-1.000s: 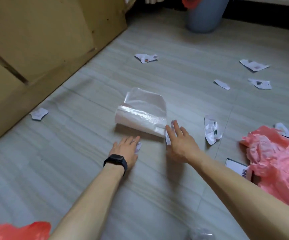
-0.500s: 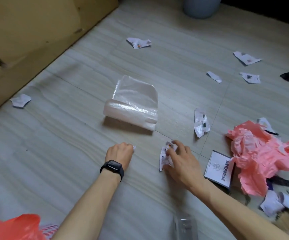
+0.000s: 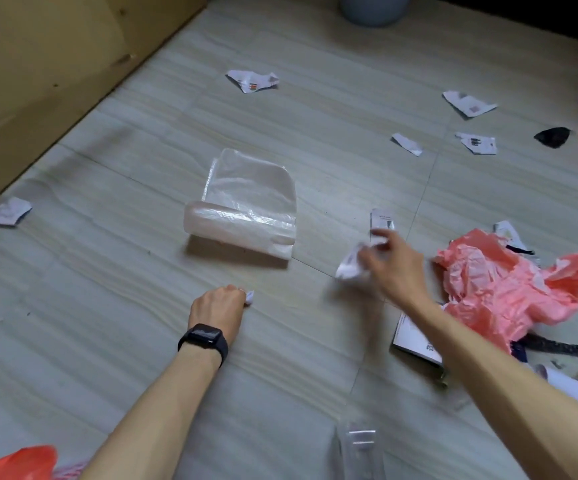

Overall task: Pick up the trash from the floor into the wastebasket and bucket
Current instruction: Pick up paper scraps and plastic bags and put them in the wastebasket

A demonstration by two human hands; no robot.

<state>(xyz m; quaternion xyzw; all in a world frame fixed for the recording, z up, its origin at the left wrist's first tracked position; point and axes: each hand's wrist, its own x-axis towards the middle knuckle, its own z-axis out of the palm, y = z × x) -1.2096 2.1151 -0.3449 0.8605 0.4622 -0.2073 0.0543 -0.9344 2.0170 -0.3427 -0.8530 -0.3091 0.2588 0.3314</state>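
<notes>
The left hand [image 3: 218, 310] sits low over the floor [image 3: 107, 271], its grip curled tight round a small white scrap [image 3: 250, 296]. The right hand [image 3: 396, 268], blurred, has its grip pinched on a crumpled paper [image 3: 349, 268], near the pink plastic bag [image 3: 509, 285]. Ahead of both hands lies a curled clear plastic sheet [image 3: 249, 209]. Open tile runs left to the wooden cabinet [image 3: 55, 64], where 1 lone scrap [image 3: 8, 211] lies by its edge. 4 paper scraps [image 3: 253, 80] and 1 black scrap [image 3: 552, 136] lie scattered toward the wastebasket [image 3: 372, 8] at the top edge.
</notes>
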